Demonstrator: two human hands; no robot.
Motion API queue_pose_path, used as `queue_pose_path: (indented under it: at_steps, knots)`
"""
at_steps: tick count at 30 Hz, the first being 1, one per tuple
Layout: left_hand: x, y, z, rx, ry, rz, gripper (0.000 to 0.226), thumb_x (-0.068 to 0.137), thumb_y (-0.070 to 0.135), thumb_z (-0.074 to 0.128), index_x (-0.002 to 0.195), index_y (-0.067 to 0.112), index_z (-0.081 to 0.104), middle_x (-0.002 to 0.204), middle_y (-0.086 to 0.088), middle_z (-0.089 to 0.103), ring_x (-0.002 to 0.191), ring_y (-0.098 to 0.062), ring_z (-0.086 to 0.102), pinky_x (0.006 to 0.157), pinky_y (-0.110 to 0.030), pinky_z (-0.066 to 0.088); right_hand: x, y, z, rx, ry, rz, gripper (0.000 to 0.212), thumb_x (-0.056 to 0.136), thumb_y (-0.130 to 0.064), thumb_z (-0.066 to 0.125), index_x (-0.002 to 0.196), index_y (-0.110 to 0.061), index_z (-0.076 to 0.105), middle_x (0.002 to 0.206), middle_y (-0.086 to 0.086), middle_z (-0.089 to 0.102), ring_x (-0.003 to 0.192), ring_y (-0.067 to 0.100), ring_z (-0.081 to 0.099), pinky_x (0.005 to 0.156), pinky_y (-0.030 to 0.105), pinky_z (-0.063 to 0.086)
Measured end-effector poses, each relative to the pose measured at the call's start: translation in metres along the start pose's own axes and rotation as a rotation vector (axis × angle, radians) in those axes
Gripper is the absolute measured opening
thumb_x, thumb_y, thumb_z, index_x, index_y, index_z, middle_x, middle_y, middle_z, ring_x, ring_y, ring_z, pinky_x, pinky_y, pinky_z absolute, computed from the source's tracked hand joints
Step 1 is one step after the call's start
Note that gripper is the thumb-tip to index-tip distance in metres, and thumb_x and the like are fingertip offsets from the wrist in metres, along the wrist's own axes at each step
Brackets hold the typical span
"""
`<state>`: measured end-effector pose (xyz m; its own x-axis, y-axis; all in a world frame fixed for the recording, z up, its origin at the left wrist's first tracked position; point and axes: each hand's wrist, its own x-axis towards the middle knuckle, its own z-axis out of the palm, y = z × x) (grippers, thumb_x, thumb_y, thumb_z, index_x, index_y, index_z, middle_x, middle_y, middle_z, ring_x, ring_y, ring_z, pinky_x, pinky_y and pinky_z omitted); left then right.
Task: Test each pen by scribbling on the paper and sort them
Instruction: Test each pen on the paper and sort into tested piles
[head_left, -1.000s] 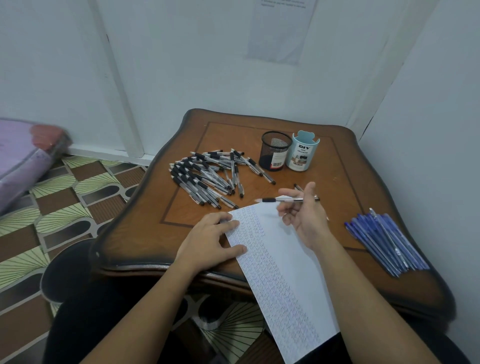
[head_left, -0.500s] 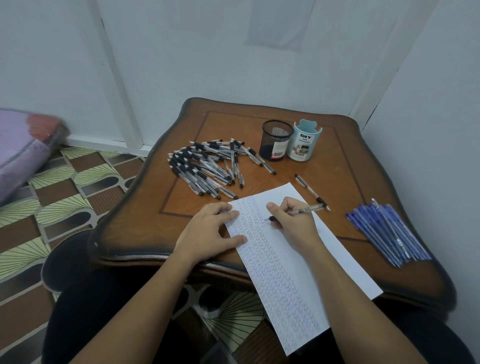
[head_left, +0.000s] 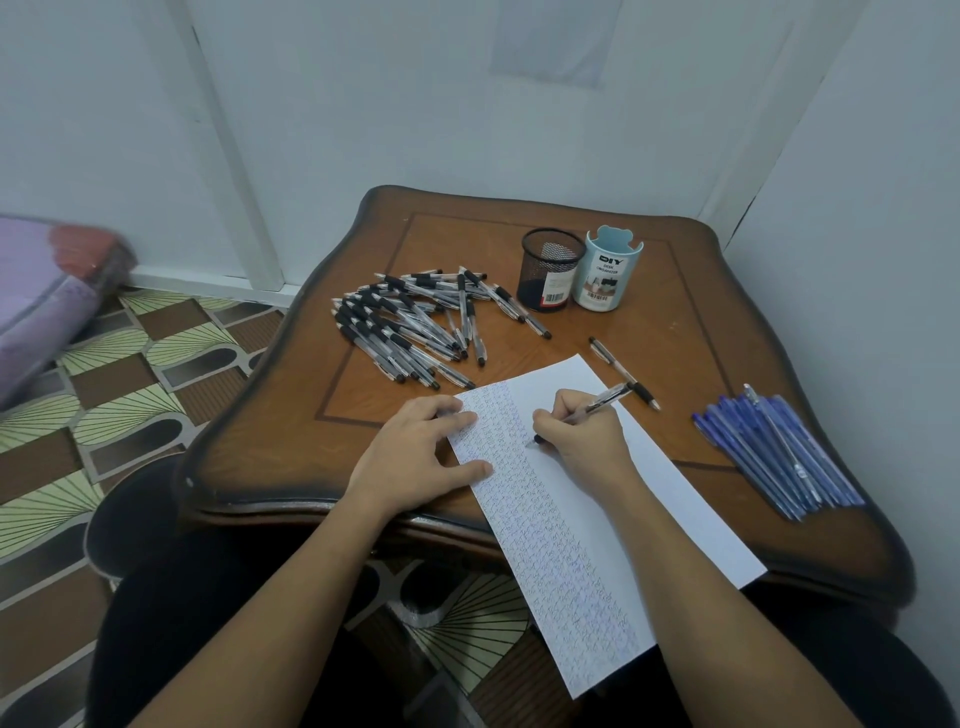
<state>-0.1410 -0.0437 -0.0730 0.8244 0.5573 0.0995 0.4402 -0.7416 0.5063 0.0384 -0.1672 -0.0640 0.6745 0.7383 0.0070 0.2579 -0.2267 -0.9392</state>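
Asking clerk: Item one, surface and room?

Answering clerk: Brown wooden table (head_left: 291, 441), wavy edge, dark inlaid border line, set in a corner of pale walls (head_left: 363, 104). White paper (head_left: 675, 499) lies on it at a slant, its near end hanging past the table's front edge. Columns of small scribbles cover its left part. Patterned floor tiles (head_left: 104, 395), brown and pale green, are well left of the paper. A purple bundle (head_left: 36, 291) is farther left again, blurred.

Asking clerk: Hands?

Answering clerk: Left hand (head_left: 415, 457), fingers straight and slightly spread, presses flat on the paper's left edge. Right hand (head_left: 582, 436), fingers curled round a clear pen (head_left: 602, 402) with a black grip, its tip touching the paper near the far end.

Asking clerk: Remaining stock?

Answering clerk: Heap of black-grip pens (head_left: 410, 332), beyond the paper's far left corner. One single pen (head_left: 618, 369), just beside the paper's far right edge. Blue pens (head_left: 774, 452), bundled, right of the paper and apart from it. Black mesh cup (head_left: 550, 270) and light blue organizer (head_left: 605, 273) marked DIY, side by side, well beyond the paper's far end.
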Motion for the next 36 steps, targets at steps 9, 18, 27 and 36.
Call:
queue_pose_path:
  at_steps: [9,18,27,36]
  knots:
    - [0.0019,-0.0012,0.0008,0.008,-0.021,-0.009,0.091,0.064,0.083,0.042,0.138,0.030,0.053,0.142,0.016,0.041,0.130,-0.001,0.029,0.101,-0.021,0.024,0.0004,0.0001,-0.0012,0.018,-0.003,0.013,0.034,0.086,-0.007,0.068,0.066,0.010,0.045,0.064,0.012,0.046,0.056,0.011,0.054,0.055,0.021,0.048]
    - [0.0020,-0.0007,0.0015,0.017,-0.023,-0.010,0.091,0.064,0.084,0.041,0.138,0.032,0.053,0.142,0.016,0.041,0.130,0.000,0.028,0.101,-0.021,0.025,-0.0039,0.0006,-0.0032,0.021,0.018,0.001,0.034,0.088,-0.007,0.067,0.060,-0.004,0.048,0.061,0.007,0.047,0.055,0.004,0.056,0.055,0.017,0.049]
    - [0.0028,-0.0016,0.0015,0.015,-0.031,-0.008,0.091,0.064,0.083,0.041,0.138,0.032,0.052,0.143,0.016,0.041,0.131,-0.001,0.028,0.100,-0.022,0.024,-0.0021,-0.0016,-0.0030,0.017,0.011,0.021,0.033,0.087,-0.007,0.067,0.060,-0.007,0.047,0.061,0.007,0.045,0.054,0.006,0.053,0.055,0.021,0.049]
    - [0.0019,0.0003,0.0002,0.014,-0.020,-0.010,0.086,0.067,0.081,0.048,0.138,0.031,0.053,0.143,0.016,0.042,0.131,-0.001,0.028,0.102,-0.022,0.025,-0.0022,-0.0023,-0.0023,0.025,0.029,0.030,0.032,0.088,-0.008,0.066,0.061,-0.007,0.047,0.061,0.007,0.045,0.061,0.014,0.056,0.059,0.027,0.050]
